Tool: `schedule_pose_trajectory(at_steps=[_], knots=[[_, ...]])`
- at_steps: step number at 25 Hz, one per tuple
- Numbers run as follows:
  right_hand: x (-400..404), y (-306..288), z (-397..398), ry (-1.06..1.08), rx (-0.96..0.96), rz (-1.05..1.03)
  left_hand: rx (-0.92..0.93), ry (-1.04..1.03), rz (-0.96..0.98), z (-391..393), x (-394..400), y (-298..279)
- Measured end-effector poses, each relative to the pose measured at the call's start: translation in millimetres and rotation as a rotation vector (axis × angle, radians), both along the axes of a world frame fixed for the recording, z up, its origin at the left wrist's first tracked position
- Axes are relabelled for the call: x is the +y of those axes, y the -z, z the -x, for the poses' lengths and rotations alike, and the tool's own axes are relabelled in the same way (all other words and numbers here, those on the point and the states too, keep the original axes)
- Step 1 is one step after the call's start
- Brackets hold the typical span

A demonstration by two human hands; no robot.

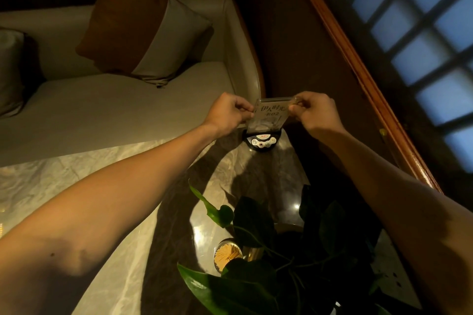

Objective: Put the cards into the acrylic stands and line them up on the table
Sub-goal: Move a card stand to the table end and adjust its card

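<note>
A clear acrylic stand (pixel 271 115) with a white card inside, printed with dark characters and "02", stands upright at the far end of the marble table (pixel 107 186). My left hand (pixel 227 112) pinches its left edge. My right hand (pixel 314 111) pinches its upper right corner. Both arms reach forward across the table. The base of the stand is hidden behind a black round call-button device (pixel 261 141).
A leafy green plant (pixel 256 263) and a round holder of toothpicks (pixel 227 256) stand at the near table edge. A beige sofa (pixel 115 105) with a brown and cream cushion (pixel 143 23) lies beyond the table. A wooden window frame (pixel 358 64) runs along the right.
</note>
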State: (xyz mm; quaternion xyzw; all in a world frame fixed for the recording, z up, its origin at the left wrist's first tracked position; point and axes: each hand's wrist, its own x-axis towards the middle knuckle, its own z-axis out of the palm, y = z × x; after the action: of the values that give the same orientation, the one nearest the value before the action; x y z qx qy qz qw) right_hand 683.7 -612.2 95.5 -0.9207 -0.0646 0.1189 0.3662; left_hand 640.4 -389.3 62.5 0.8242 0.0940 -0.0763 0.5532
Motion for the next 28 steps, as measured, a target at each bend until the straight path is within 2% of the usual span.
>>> schedule_pose_trajectory(at_steps=[14, 24, 28], knots=[[2, 2, -5, 0.037, 0.048, -0.013, 0.025, 0.000, 0.026, -8, -2, 1], [-1, -13, 12, 0.024, 0.147, -0.023, 0.016, 0.032, -0.050, 8, -4, -19], [6, -47, 31, 0.071, 0.176, 0.006, 0.030, 0.131, -0.203, 34, 10, -52]])
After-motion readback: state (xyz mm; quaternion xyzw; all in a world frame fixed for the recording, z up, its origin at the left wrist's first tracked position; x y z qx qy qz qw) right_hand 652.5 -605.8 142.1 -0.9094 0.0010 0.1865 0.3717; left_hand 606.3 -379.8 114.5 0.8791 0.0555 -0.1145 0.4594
